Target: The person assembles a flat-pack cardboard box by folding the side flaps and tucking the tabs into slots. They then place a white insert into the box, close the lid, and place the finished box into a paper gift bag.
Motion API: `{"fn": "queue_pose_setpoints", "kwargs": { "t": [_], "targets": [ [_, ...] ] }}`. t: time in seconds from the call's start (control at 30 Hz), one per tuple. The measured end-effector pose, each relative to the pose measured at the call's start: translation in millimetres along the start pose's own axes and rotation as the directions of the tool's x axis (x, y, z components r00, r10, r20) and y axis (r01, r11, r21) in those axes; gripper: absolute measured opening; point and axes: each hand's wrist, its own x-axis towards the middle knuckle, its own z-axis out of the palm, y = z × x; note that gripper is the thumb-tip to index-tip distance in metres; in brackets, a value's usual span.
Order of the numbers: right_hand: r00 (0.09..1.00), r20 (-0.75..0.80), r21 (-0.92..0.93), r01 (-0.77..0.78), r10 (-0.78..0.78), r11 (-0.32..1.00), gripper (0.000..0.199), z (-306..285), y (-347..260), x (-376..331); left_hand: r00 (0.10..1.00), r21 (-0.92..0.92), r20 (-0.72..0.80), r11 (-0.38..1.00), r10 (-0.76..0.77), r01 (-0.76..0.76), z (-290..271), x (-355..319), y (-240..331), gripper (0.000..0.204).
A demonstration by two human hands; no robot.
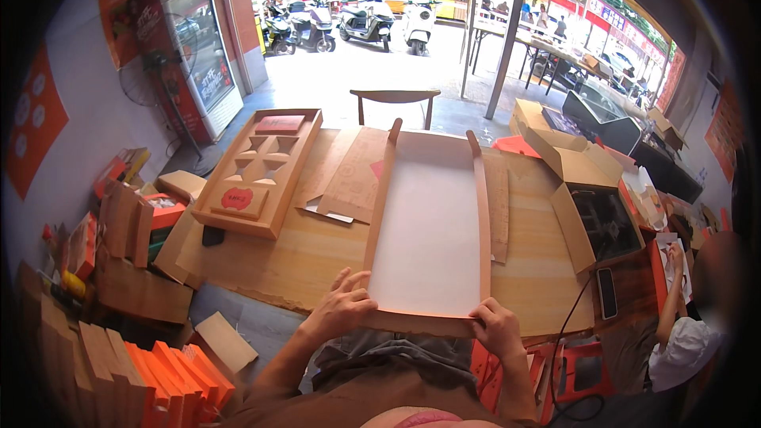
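A long shallow cardboard box tray (432,222), white inside with brown sides, lies lengthwise on the wooden table in front of me. Its side walls stand up, and at the far end two flaps stick up at the corners. My left hand (345,303) grips the near left corner, fingers bent over the wall. At the near right corner, my right hand (495,323) pinches the edge between thumb and fingers. Left of it are flat brown cardboard pieces (349,166). Farther left sits a finished-looking brown box (258,170) with an insert of square cut-outs and red labels.
An open carton (598,214) with dark contents stands at the right, near a phone (606,293) and a black cable. Stacked orange and brown boxes (151,372) fill the lower left. A chair (395,103) stands beyond the table. Another person's arm (670,285) is at far right.
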Motion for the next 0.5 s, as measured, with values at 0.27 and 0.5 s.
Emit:
{"fn": "queue_pose_setpoints", "kwargs": {
  "t": [0.27, 0.5],
  "targets": [
    [0.970, -0.033, -0.257, 0.226, -0.242, 0.939, 0.012, -16.6, -10.7, 14.2, 0.990, -0.007, 0.079, 0.993, 0.117, -0.117, 0.1, 10.1, -3.7, 0.011],
    [0.905, 0.217, -0.210, 0.410, -0.367, 0.887, 0.017, -4.1, 2.7, 30.6, 0.953, 0.109, 0.217, 0.965, 0.210, -0.237, -9.6, 33.7, -0.7, 0.023]
  ]
}}
